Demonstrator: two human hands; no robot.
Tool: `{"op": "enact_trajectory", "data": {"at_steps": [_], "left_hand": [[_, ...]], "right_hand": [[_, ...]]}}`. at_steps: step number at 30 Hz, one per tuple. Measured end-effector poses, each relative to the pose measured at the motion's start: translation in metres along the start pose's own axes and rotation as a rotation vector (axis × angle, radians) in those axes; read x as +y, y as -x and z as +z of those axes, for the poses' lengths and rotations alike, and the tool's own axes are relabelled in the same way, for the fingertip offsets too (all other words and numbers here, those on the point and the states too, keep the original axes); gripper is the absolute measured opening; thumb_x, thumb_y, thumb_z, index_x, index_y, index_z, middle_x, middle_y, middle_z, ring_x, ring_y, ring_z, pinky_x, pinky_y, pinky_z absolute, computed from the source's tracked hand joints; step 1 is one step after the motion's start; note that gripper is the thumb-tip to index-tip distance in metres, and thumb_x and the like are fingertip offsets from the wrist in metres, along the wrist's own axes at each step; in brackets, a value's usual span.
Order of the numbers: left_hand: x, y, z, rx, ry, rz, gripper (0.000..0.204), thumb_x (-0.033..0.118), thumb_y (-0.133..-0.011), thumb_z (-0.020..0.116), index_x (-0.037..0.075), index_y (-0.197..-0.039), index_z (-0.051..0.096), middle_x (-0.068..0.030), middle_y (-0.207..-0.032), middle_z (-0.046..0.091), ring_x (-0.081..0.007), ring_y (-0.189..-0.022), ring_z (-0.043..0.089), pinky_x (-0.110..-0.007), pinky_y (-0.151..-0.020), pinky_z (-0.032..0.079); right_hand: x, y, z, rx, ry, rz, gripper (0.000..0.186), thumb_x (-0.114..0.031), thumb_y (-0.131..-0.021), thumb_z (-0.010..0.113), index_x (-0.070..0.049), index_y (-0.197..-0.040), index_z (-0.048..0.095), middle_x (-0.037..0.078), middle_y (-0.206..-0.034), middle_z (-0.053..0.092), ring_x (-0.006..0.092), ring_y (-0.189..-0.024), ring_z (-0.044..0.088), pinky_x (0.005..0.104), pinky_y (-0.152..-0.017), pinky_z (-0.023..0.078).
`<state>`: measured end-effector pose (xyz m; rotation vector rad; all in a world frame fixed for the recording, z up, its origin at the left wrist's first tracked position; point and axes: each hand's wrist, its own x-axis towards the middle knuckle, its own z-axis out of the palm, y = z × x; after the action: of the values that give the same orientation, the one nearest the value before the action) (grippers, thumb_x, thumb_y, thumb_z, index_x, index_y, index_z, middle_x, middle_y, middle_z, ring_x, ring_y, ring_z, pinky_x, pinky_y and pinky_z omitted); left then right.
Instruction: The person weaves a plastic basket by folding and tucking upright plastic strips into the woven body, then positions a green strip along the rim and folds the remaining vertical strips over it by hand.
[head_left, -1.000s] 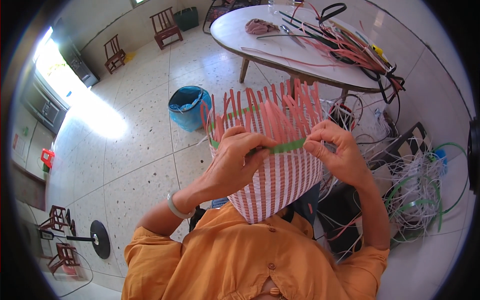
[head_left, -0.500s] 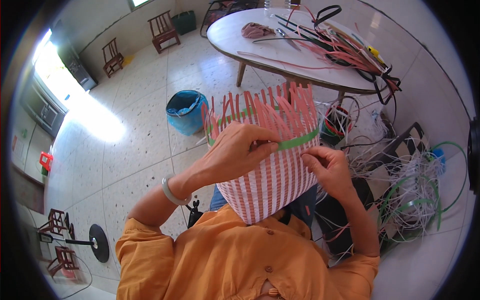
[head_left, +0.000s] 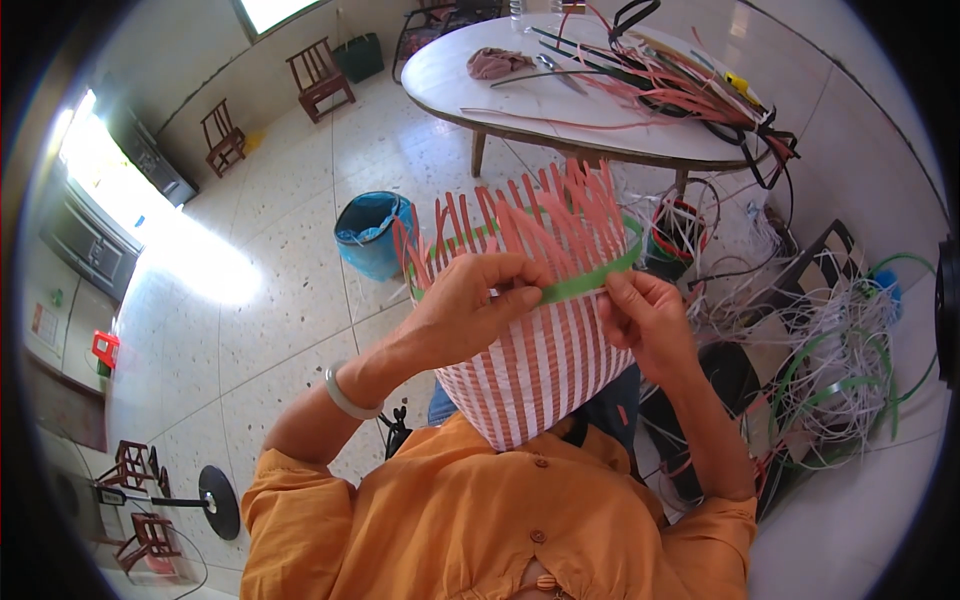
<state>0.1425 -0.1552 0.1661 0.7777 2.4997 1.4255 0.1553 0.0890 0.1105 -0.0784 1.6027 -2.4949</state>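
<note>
strip (head_left: 576,287), one, green, around one basket (head_left: 535,375): pinched by left hand (head_left: 470,308) and right hand (head_left: 650,318)

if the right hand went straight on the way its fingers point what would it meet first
Most likely the green strip around the basket: the right hand is right at it, perhaps touching. The upright pink strips look next, though depth is unclear.

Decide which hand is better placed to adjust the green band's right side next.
Probably the right hand, at the green band nearer that side; the left hand pinches it farther left.
</note>
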Motion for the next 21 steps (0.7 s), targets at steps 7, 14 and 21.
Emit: {"op": "enact_trajectory", "data": {"at_steps": [7, 14, 21], "left_hand": [[0.021, 0.015, 0.006, 0.124, -0.226, 0.198, 0.050, 0.004, -0.078, 0.078, 0.006, -0.124, 0.060, -0.0067, -0.090, 0.067, -0.0140, -0.083, 0.064, -0.034, -0.092, 0.045], [0.018, 0.024, 0.016, 0.212, -0.366, 0.310, 0.066, 0.004, -0.071, 0.082, 0.010, -0.131, 0.056, -0.0084, -0.092, 0.068, -0.0213, -0.086, 0.066, -0.045, -0.108, 0.031], [0.008, -0.003, -0.008, 0.072, -0.186, 0.401, 0.059, -0.002, -0.070, 0.081, 0.007, -0.125, 0.062, -0.0100, -0.103, 0.066, -0.0243, -0.092, 0.064, -0.036, -0.081, 0.052]], "right_hand": [[-0.022, 0.008, 0.015, 0.092, 0.907, -0.770, 0.021, -0.021, -0.093, 0.067, 0.000, -0.097, 0.068, 0.006, -0.081, 0.067, 0.0207, -0.073, 0.062, 0.0308, -0.070, 0.050], [-0.048, -0.013, 0.013, -0.421, 1.283, -0.872, 0.023, -0.020, -0.086, 0.073, -0.003, -0.101, 0.069, 0.009, -0.088, 0.066, 0.0290, -0.091, 0.062, 0.0423, -0.086, 0.044], [-0.073, -0.002, 0.027, -0.423, 1.185, -0.724, 0.020, -0.019, -0.086, 0.073, 0.000, -0.092, 0.069, 0.014, -0.077, 0.065, 0.0308, -0.068, 0.063, 0.0379, -0.067, 0.048]]}}
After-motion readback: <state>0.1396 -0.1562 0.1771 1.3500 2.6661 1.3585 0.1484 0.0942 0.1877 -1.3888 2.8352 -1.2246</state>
